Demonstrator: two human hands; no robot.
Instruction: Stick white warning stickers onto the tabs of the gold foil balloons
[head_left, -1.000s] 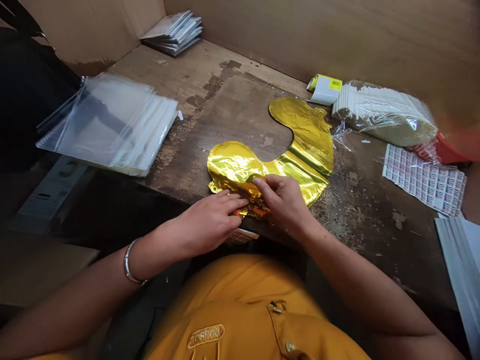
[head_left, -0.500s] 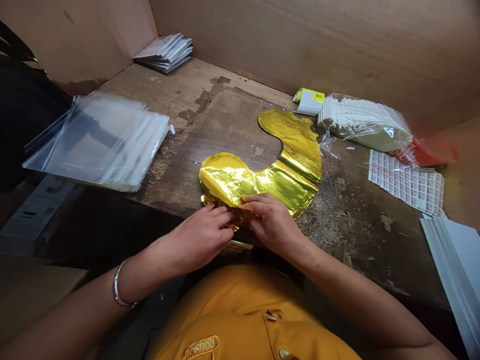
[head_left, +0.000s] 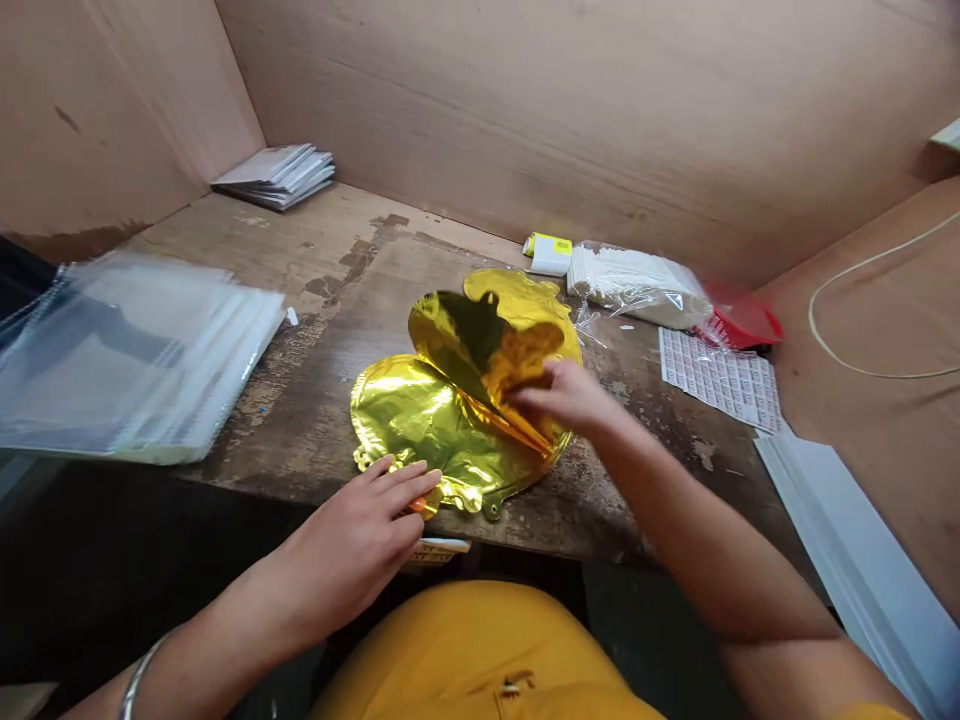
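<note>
A gold foil balloon (head_left: 442, 420) lies on the worn wooden table (head_left: 300, 240), with a crinkled flap of it raised and folded over the rest. My right hand (head_left: 566, 395) pinches that raised foil near the balloon's right side. My left hand (head_left: 352, 540) rests at the near edge of the balloon, with its fingers extended and touching the ruffled foil seam. A small orange item (head_left: 420, 506) shows just beside those fingertips, too partly hidden to name.
Clear plastic bags (head_left: 135, 355) are stacked at left, and folded papers (head_left: 274, 175) lie in the back corner. At back right are a bagged bundle of white sticks (head_left: 637, 285), a red dish (head_left: 739, 318) and a printed label sheet (head_left: 720, 378). Plywood walls surround the table.
A part of the balloon that lay flat is now lifted and folded over in my right hand. My left hand has drawn back toward the near edge, and the view has tilted upward.
</note>
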